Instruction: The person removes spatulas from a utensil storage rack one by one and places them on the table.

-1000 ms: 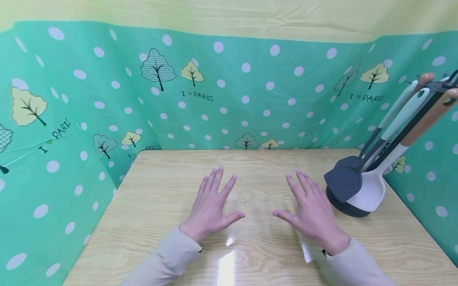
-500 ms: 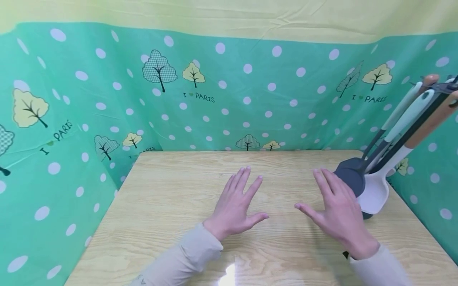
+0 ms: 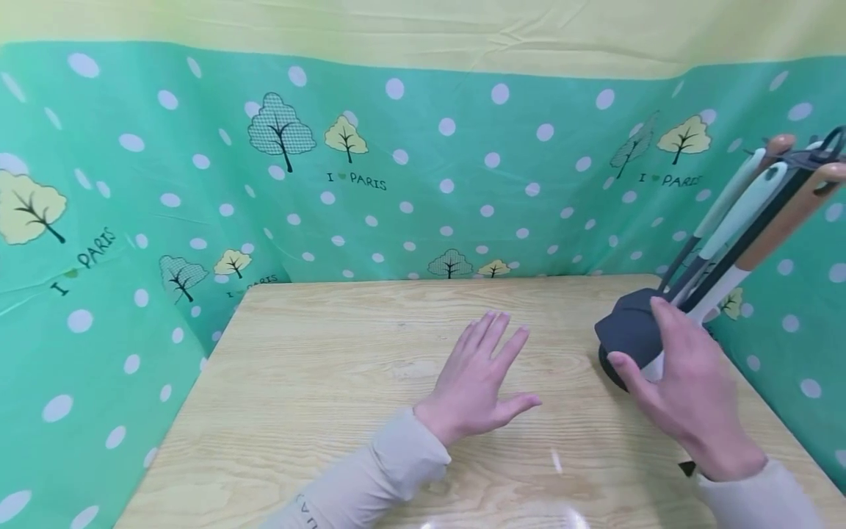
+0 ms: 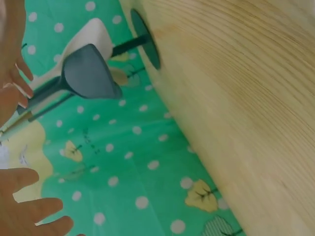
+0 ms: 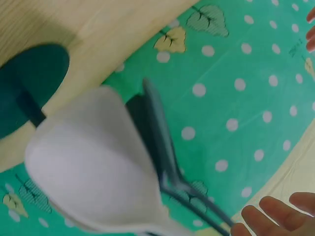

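Note:
A rotating-style stand with a round dark base (image 5: 34, 93) holds several kitchen utensils at the table's right side. Among them are dark grey turners (image 3: 624, 330), a white turner (image 5: 93, 162), mint handles (image 3: 747, 209) and a brown handle (image 3: 789, 217). My right hand (image 3: 694, 386) is in front of the stand in the head view, thumb and fingers apart, covering most of the white turner; whether it touches anything cannot be told. My left hand (image 3: 476, 382) hovers over the middle of the table, fingers spread, holding nothing. The left wrist view also shows the grey turner (image 4: 88, 71).
The wooden table (image 3: 330, 367) runs back to a green dotted curtain (image 3: 410, 176) with printed trees, which encloses the back and both sides. Utensil handles lean out high at the right, near the curtain.
Both hands have moved to the right. The right hand has come from beside the stand to in front of it, and the left from left of centre. The utensils stand as before.

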`<state>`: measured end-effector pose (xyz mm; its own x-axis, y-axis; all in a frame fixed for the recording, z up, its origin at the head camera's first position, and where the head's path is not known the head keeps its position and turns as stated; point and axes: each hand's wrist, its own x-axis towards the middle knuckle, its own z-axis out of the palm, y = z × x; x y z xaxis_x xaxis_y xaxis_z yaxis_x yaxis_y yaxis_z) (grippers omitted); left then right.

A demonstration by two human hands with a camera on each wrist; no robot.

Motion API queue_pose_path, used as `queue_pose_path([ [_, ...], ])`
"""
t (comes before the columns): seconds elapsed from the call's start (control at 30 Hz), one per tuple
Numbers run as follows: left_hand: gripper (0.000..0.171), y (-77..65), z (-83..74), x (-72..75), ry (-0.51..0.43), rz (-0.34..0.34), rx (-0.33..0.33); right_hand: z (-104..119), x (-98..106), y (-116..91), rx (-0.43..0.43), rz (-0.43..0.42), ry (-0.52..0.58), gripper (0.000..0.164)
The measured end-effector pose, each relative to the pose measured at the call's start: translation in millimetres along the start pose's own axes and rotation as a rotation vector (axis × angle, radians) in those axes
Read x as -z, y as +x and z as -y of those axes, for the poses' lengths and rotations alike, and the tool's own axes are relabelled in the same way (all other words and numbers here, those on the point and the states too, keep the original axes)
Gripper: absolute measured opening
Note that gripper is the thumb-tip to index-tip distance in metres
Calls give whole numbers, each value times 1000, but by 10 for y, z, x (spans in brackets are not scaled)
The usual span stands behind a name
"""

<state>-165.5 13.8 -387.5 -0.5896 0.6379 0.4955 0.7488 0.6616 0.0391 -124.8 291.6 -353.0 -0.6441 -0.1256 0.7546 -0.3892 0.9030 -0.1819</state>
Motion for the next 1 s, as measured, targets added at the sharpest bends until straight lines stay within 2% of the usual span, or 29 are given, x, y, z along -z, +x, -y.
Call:
queue_pose_path([
  [0.2, 81, 151, -163, -23, 1, -30, -61, -164, 102, -5, -66, -116, -13, 86],
  [0.33, 75, 257, -270, -52, -15, -65, -100, -293, 134, -2, -79, -206, 2, 83],
  [0.57, 60, 479, -457, -102, -64, -156, -185, -487, 187, 13, -141, -281, 70, 75],
  [0.63, 59, 545, -512, -113, -89, -177, -204, -544, 203, 19, -156, -288, 74, 72],
  [0.73, 61, 634, -599, -114, -116, -181, -212, -613, 237, 25, -228, -268, 84, 61],
  [0.87, 59, 747, -719, -115, -152, -183, -212, -673, 278, 41, -348, -202, 81, 46],
  [1.0, 56, 866, -829, -123, -174, -190, -216, -711, 293, 69, -420, -141, 62, 42],
])
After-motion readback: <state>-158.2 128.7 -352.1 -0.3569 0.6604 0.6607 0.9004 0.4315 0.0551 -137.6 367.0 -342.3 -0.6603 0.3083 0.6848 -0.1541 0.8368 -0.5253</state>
